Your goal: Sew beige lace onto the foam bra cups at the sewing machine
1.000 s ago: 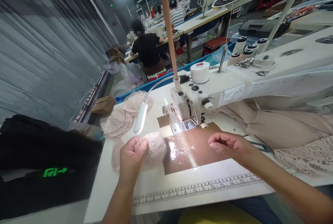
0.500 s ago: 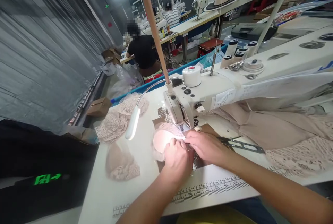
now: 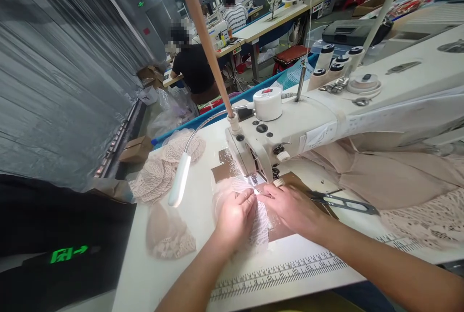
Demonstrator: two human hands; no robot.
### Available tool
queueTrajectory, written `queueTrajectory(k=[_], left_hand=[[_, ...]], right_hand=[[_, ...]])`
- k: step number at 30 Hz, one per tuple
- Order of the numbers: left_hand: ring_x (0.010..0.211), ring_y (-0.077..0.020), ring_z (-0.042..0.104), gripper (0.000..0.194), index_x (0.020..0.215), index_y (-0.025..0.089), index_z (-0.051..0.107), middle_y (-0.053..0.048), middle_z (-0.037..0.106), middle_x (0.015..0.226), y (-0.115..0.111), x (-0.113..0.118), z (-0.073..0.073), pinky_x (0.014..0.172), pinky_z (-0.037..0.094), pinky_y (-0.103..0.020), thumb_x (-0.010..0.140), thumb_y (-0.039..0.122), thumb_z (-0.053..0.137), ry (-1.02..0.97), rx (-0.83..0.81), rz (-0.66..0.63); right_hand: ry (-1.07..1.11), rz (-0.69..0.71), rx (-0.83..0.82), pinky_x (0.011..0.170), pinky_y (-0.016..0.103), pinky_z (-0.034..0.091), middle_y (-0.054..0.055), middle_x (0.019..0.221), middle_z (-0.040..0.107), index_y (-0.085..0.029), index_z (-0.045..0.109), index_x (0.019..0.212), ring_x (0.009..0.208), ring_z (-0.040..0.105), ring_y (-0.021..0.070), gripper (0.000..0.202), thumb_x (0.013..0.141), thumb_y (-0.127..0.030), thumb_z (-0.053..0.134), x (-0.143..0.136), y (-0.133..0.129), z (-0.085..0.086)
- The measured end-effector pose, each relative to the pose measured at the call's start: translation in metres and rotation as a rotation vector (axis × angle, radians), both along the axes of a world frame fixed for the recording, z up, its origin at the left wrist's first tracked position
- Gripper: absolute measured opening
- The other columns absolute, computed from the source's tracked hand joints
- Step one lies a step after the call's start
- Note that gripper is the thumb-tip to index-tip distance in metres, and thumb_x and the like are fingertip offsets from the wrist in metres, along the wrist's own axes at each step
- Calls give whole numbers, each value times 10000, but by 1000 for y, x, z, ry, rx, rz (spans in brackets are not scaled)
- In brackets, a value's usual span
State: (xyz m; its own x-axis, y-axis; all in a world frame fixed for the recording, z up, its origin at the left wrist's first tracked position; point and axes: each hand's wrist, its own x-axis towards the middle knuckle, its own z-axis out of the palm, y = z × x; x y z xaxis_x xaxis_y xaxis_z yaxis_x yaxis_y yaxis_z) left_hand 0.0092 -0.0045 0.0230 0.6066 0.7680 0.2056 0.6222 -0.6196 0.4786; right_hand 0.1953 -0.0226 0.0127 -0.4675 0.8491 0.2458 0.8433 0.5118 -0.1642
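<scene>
Under the head of the white sewing machine (image 3: 241,157) lies a pale pink lace piece (image 3: 261,227) with a sheer layer spread to its left. My left hand (image 3: 235,215) pinches the piece near the presser foot (image 3: 253,180). Just right of the foot, my right hand (image 3: 290,205) has its fingers closed at the fabric's edge, thumb and index fingertips almost meeting my left fingers. Exactly how much cloth the right fingers grip is partly hidden. Dark thread snips (image 3: 350,204) lie on the table beside my right wrist.
A slim lamp (image 3: 180,181) lights the work from the left. Stacked lace pieces (image 3: 154,177) and a sheer lace-edged piece (image 3: 170,232) lie left. Beige fabric (image 3: 391,162) is heaped right, under the machine arm. A printed ruler (image 3: 286,276) runs along the front edge. Two people sit beyond.
The piece has been turned: its round smooth part no longer shows, and lace now hangs toward me between my hands. My left hand has shifted slightly left, its fingers now pinching near the foot.
</scene>
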Motion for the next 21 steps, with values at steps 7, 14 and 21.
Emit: queueTrajectory(k=[7, 14, 21], left_hand=[[856, -238, 564, 336, 1217, 121, 593, -151, 597, 1234, 14, -6, -11, 763, 517, -406, 939, 185, 415, 51, 136, -70], [914, -249, 575, 348, 1206, 120, 596, -115, 602, 1241, 30, -8, -15, 795, 498, -412, 904, 138, 425, 108, 175, -111], [974, -249, 571, 361, 1226, 169, 585, -104, 613, 1219, 41, -12, -13, 848, 465, -419, 901, 147, 428, 77, 134, -143]], right_hand=[[14, -66, 7, 522, 275, 291, 43, 850, 652, -182, 686, 947, 579, 446, 129, 375, 723, 38, 482, -4, 5, 0], [-34, -127, -89, 492, 257, 292, 47, 868, 657, -189, 676, 1038, 591, 467, 135, 413, 743, 23, 480, -9, 10, 2], [-81, -168, -98, 475, 253, 282, 69, 919, 644, -201, 670, 1074, 597, 476, 137, 419, 753, -5, 486, -12, 11, 8]])
